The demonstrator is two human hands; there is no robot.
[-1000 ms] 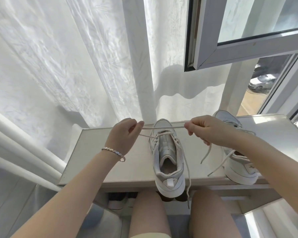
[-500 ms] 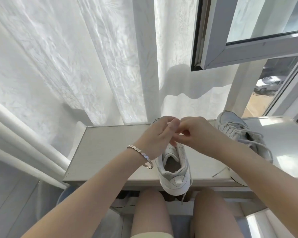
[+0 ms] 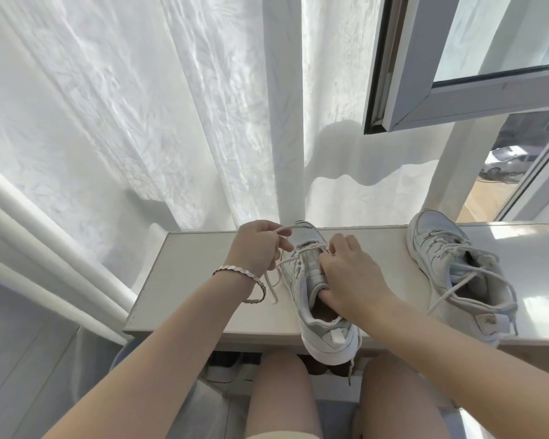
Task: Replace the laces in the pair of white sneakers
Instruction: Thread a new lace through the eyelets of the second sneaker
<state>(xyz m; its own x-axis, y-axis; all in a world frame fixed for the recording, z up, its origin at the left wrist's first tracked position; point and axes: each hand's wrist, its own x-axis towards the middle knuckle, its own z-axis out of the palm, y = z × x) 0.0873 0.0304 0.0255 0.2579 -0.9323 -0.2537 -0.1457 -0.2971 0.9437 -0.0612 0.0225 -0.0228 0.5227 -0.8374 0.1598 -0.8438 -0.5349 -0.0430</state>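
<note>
Sneaker [image 3: 325, 335]: white, mid-shelf, toe toward the curtain, heel overhanging the near edge.
Lace [image 3: 290, 228]: partly threaded through the front eyelets; loose end trails on the sneaker's left.
Left hand [image 3: 259, 248]: fingers curled, pinching a lace loop beside the toe.
Right hand [image 3: 351, 280]: grasps the sneaker's side, thumb inside the opening.
Second sneaker [image 3: 457, 274]: laced, well right on the shelf [image 3: 187, 280].
Bracelet [image 3: 243, 274]: left wrist.
Curtain [image 3: 140, 106], window [image 3: 457, 74]: behind.
</note>
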